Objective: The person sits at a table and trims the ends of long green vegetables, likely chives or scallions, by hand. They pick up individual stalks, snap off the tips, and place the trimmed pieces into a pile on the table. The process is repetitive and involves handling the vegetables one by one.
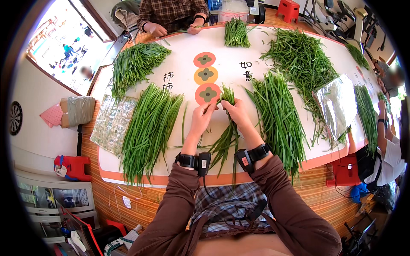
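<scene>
In my right hand [237, 112] is a small bunch of Chinese chives [228, 93], gripped near its pale cut ends, with the long leaves hanging down toward the table's near edge. My left hand [202, 117] is just beside it, thumb and forefinger pinched on what looks like one thin green leaf at the bunch's side. A large pile of long chives [149, 131] lies left of my hands. Another long pile [278, 118] lies to the right, with its pale ends pointing away from me.
The white table [182, 64] has an orange border and printed persimmons. Farther off lie trimmed bundles [137, 64], a smaller bundle [236, 33] and a loose heap [301, 57]. Clear plastic [338, 104] covers part of the heap. Across the table, a person's hands [158, 30] hold green strands.
</scene>
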The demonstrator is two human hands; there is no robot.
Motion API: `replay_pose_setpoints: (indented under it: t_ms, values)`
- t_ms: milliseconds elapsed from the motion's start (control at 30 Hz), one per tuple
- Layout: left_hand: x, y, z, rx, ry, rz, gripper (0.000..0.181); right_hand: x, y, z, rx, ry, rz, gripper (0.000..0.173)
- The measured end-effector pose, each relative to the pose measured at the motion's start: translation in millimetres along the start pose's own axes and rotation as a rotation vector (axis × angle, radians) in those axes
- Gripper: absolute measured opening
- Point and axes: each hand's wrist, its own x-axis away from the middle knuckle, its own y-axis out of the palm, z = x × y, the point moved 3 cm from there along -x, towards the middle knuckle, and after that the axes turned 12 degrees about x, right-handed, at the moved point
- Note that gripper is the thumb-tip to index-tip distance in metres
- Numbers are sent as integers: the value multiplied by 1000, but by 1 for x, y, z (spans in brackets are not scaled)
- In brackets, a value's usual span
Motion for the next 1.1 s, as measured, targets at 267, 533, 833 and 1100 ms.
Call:
replay_pose_setpoints:
  t_ms: [267, 533, 833, 1100]
  values:
    - [0, -9, -5, 426, -240, -24, 25, -2, -4, 1, -73, 74, -206, 22]
    - [-2, -20, -9, 754, -221, -56, 22, 5, -6, -15, -265, 85, -350, 20]
    - [-10, -42, -12, 987, -117, 119, 17, -9, -29, 0, -802, 115, 39, 21]
    - [-1, -7, -5, 663, -233, -108, 19, 5, 0, -12, -529, 114, -203, 18]
